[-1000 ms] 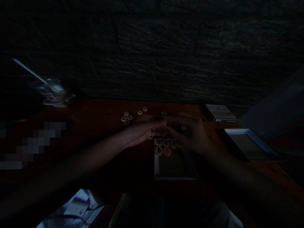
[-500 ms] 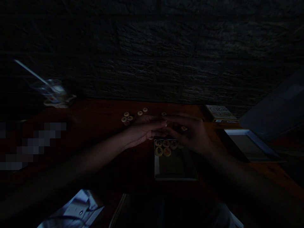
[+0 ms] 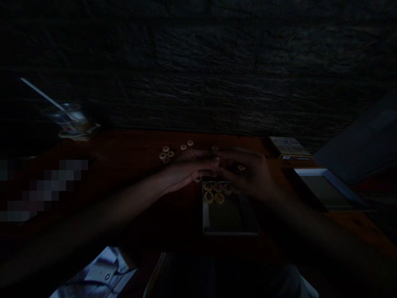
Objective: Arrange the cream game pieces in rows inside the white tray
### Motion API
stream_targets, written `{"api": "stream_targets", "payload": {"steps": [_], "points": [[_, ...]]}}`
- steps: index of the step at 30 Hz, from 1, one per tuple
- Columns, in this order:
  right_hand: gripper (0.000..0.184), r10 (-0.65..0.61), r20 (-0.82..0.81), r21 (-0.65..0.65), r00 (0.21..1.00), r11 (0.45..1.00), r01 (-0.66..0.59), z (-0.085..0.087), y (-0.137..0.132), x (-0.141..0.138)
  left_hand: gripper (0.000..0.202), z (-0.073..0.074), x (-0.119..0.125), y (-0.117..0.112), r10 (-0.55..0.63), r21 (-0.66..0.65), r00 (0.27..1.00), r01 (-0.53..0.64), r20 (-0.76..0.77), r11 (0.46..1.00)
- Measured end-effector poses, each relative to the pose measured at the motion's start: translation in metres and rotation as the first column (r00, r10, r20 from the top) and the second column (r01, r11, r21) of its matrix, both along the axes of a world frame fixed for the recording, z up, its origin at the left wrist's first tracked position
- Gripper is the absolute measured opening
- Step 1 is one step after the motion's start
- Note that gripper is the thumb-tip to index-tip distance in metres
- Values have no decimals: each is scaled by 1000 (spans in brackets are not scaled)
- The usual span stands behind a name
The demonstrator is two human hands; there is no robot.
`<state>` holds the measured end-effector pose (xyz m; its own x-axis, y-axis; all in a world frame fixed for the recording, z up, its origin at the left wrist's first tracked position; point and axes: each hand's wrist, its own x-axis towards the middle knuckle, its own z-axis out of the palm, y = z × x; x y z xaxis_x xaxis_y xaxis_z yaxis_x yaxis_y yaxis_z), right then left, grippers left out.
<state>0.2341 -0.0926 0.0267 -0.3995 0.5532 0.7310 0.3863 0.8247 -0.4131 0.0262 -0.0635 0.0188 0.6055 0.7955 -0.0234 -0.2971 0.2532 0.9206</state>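
Observation:
Above the box, my left hand and my right hand meet at the fingertips. A pale edge, seemingly of a xiangqi piece, shows between them; both hands appear closed on it, though dimness and fingers hide most of it. Below lies a shallow open box, where several round xiangqi pieces with red or black characters sit in rows at the far end. My right hand partly covers that end. One loose piece peeks out under my left hand, and another shows by my right hand.
Several xiangqi pieces lie on the wooden table beyond my left hand. A cup with a straw stands far left. At right are a printed box and an open tray-like lid. A stone wall rises behind.
Both hands stay together in nearly the same place, with only a slight shift of the fingers and of the view. The pieces in the box look unchanged.

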Motion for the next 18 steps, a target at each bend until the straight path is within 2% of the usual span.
{"api": "stream_targets", "payload": {"steps": [5, 18], "points": [[29, 1, 14, 14, 1000, 1000, -1, 2, -1, 0, 31, 0, 0, -2, -6, -4, 1000, 6, -2, 1000], [29, -17, -1, 41, 1000, 999, 17, 1, -1, 1, 27, 0, -1, -1, -16, -24, 1000, 17, 16, 1000]]}}
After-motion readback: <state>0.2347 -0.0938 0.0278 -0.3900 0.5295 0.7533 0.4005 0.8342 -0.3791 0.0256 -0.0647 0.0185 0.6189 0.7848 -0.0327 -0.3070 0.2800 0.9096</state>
